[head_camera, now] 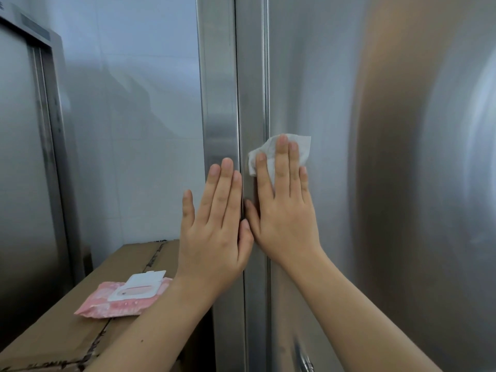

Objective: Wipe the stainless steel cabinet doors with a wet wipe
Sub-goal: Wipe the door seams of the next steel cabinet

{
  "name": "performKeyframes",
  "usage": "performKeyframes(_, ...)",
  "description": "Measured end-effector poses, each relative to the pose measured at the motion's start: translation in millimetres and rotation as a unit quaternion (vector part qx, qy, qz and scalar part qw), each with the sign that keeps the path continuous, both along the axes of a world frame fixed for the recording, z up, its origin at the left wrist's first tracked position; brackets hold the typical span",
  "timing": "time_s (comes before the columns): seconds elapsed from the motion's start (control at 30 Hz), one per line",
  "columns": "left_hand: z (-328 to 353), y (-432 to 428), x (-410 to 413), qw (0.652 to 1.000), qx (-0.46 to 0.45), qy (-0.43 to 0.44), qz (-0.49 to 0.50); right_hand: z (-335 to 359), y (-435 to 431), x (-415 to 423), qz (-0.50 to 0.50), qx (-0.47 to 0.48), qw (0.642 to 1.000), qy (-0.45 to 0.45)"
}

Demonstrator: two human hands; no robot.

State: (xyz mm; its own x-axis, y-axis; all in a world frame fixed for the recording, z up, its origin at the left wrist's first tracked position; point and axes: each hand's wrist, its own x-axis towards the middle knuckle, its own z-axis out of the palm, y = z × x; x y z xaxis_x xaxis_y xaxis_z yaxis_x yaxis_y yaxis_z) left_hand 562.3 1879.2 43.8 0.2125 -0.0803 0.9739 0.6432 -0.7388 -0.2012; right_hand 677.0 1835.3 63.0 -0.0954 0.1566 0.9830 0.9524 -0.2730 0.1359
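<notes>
Cardboard box (pixel 53 342) under open-lidded wipes pack (pixel 122 298)

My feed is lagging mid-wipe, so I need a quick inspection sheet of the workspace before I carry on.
Surface: stainless steel cabinet door, brushed and reflective; the view is too blurred to judge smears.
Job's things: white wet wipe flat on the door near its left edge; pink wipe pack, lid flipped open, lying on the cardboard box.
Clutter: taped cardboard box beside the cabinet.
Hands: right hand flat, fingers pressing the wipe; left hand flat on the cabinet frame.
Cables: nothing seen.
Surroundings: white tiled wall; second steel unit at left.
</notes>
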Motion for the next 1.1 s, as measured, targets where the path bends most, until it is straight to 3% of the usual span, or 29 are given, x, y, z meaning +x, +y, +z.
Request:
performKeyframes(0.77, -50, -1, -3, 0.999, -0.035, 0.024, -0.007, -90, 1, 0, -0.007, -0.018, 1.000, 0.013)
performKeyframes(1.1, -94, -8, -12, 0.996, -0.070, 0.061, 0.001, -126, -16, -4, -0.003, -0.097, 0.995, 0.028)
